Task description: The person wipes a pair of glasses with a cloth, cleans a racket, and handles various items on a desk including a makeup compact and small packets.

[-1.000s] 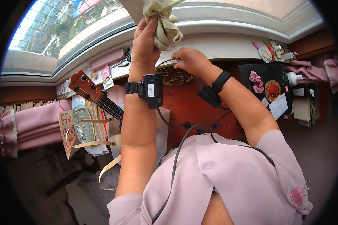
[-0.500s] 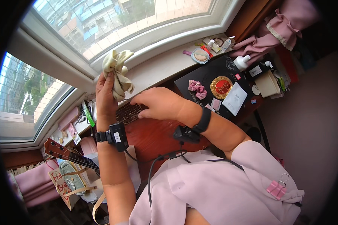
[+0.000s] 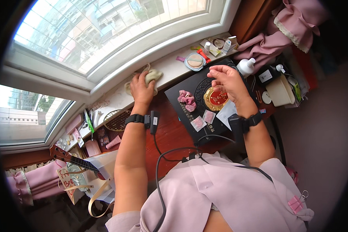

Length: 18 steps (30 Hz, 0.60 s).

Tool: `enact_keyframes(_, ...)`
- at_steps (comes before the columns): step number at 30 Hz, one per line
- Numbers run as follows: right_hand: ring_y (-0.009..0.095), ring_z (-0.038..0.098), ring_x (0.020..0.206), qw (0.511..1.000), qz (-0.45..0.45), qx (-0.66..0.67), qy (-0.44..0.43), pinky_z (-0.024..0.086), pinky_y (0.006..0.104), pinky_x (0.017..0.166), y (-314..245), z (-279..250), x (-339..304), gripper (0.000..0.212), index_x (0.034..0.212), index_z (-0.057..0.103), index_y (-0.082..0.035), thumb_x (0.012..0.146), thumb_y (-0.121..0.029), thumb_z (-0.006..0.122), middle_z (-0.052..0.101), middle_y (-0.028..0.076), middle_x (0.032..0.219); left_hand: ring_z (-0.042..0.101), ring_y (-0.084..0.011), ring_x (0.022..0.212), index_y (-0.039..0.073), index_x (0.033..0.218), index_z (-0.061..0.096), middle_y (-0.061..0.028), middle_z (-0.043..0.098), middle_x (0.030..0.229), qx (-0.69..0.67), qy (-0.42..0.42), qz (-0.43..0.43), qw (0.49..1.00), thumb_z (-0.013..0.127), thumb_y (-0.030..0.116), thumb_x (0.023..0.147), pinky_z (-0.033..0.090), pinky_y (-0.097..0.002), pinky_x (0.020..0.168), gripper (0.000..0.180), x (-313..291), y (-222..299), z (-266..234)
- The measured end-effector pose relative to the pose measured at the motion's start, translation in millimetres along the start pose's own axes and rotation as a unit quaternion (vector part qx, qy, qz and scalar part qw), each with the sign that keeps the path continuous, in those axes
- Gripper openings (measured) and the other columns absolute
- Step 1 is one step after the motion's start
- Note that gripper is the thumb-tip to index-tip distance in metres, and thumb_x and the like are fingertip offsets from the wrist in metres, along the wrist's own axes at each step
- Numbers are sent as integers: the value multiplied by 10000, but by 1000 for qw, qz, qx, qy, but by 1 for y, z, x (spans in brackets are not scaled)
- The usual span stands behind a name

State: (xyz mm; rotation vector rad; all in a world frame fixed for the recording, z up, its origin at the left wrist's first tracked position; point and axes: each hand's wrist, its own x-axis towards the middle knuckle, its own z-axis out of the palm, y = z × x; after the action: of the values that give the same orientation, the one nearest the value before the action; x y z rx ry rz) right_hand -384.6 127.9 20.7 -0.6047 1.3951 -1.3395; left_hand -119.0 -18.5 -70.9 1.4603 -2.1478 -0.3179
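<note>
A pale cream cloth (image 3: pixel 154 74) lies bunched on the white windowsill (image 3: pixel 170 72). My left hand (image 3: pixel 142 87) presses down on it, fingers curled over the fabric. Over on the right, my right hand (image 3: pixel 231 86) hovers above a black box (image 3: pixel 178 94), its fingers half bent and apart with nothing between them. Beneath that hand is a round red and gold emblem (image 3: pixel 214 101) on the box, partly covered. Around it lie a pink scrunchie (image 3: pixel 187 100), two small pink-and-white packets (image 3: pixel 203 120) and a white sheet (image 3: pixel 225 114).
On the sill to the right sit a round powder puff case (image 3: pixel 195 61) and small bottles. A white bottle (image 3: pixel 246 66) stands beside the box. A brown woven basket (image 3: pixel 117 120) is left of the red-brown desk (image 3: pixel 162 133). A ukulele (image 3: pixel 79 161) leans at the lower left.
My left hand has lowered the cloth from the air onto the windowsill. My right hand has moved right, from beside the left wrist to above the black box.
</note>
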Motion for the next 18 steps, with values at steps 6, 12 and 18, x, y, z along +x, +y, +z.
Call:
enact_keyframes(6, 173, 620, 651, 992, 54, 80, 77, 538, 264, 513, 23, -13, 60, 319, 989, 471, -19, 808, -186, 676, 578, 89, 868, 415, -359, 1136, 183, 1194, 533, -156, 473, 1224, 22, -1, -21, 1000, 657, 280, 760, 311, -433, 980, 462, -1, 5, 2)
enact_keyframes(12, 204, 640, 593, 992, 51, 61, 95, 540, 280, 447, 39, 7, 86, 317, 946, 431, -5, 782, -107, 682, 576, 117, 811, 412, -353, 1128, 182, 1187, 538, -145, 481, 1207, 11, 8, -12, 1000, 655, 260, 764, 308, -433, 978, 446, -3, -2, -1)
enact_keyframes(18, 208, 638, 587, 990, 60, 64, 111, 539, 289, 442, 43, 14, 92, 343, 978, 396, 7, 775, -49, 666, 586, 141, 807, 401, -363, 1144, 220, 1171, 549, -137, 467, 1240, -9, -17, -33, 999, 679, 282, 750, 316, -450, 981, 445, -2, -1, 0)
